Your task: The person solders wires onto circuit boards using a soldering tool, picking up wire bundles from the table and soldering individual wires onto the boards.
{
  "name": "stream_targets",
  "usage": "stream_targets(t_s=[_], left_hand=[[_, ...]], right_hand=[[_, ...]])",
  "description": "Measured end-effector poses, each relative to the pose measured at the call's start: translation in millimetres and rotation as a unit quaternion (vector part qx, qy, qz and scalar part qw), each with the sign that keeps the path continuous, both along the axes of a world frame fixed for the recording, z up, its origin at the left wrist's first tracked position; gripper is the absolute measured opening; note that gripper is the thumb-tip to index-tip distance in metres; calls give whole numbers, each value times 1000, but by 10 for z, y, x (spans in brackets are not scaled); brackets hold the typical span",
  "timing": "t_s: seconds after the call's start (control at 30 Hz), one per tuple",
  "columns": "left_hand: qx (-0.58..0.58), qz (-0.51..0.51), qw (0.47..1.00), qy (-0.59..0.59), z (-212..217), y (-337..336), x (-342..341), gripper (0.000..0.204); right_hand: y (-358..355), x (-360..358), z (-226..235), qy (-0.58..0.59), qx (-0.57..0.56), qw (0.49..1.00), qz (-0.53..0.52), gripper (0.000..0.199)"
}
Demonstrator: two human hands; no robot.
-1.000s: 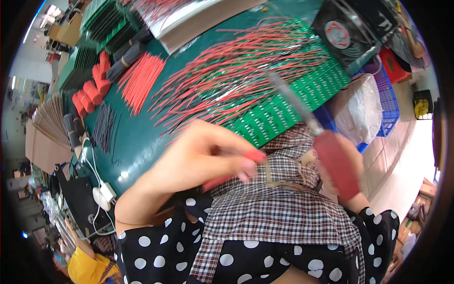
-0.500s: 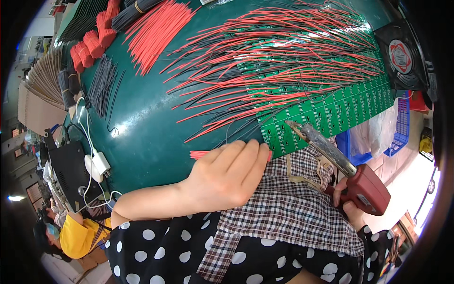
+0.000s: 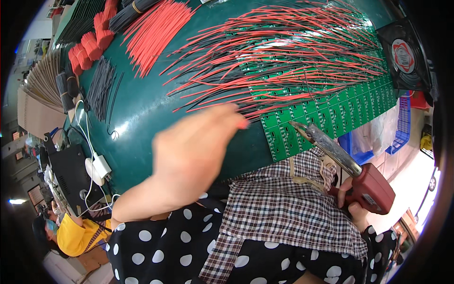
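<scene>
The person's left hand [image 3: 194, 146] is blurred and hides most of what may be red wires [image 3: 243, 124]; the soldering gun [image 3: 376, 189] covers much of the right hand [image 3: 359, 214].

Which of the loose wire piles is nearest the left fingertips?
The mixed red-and-black pile across the green circuit boards, right by the left hand; the all-red pile and the dark pile lie farther off.

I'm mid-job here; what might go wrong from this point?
The tip of the soldering gun sits close to the red and black wires; if hot, it might scorch their insulation.
The left grip is near that tip in this view, so it could get burned.
The wires overlap across the green circuit boards and might be knocked out of place.
</scene>
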State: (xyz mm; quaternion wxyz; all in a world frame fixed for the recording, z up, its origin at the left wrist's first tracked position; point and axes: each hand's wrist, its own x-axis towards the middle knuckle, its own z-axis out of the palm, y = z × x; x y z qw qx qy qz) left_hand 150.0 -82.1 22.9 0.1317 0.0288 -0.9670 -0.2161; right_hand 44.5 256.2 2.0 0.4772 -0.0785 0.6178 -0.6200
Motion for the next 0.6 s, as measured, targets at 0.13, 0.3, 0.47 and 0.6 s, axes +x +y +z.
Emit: stream_targets(t_s=[0.13,0.3,0.47,0.6], left_hand=[[-26,82,986,140,330,21,53,16],[-122,-111,975,146,-56,378,11,28],[-125,-124,981,84,-270,321,62,31],[-88,-88,992,39,-252,313,83,37]], right_hand=[[72,13,-110,57,-73,996,8,66],[87,39,-74,27,-25,999,-11,67],[19,21,-89,30,-17,999,3,59],[20,-38,-188,126,-37,988,81,46]])
